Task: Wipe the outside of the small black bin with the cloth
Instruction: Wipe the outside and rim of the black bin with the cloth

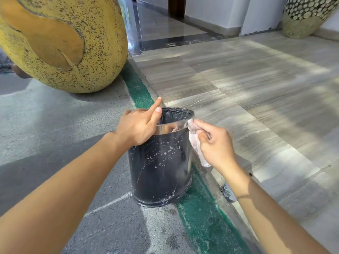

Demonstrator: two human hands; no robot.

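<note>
Kept the bin [161,167] upright on the green strip [198,217], with concrete [55,125] to the left and tiles [256,88] to the right. Glimpsed something small and dark [226,192], perhaps a bottle, under the right forearm. Showed white flecks and wet streaks down the black front. Gripped the near-left rim with the left hand [135,127], fingers curled at the shiny band, forefinger sticking straight up. Pinched the cloth [195,143] in the right hand [214,143], fingers closed on it, and pressed it against the rim's right side, the rest hanging down the wall. Faced, farther off, a big yellow speckled pot [64,43] at left and a patterned pot [304,15] at far right.
</note>
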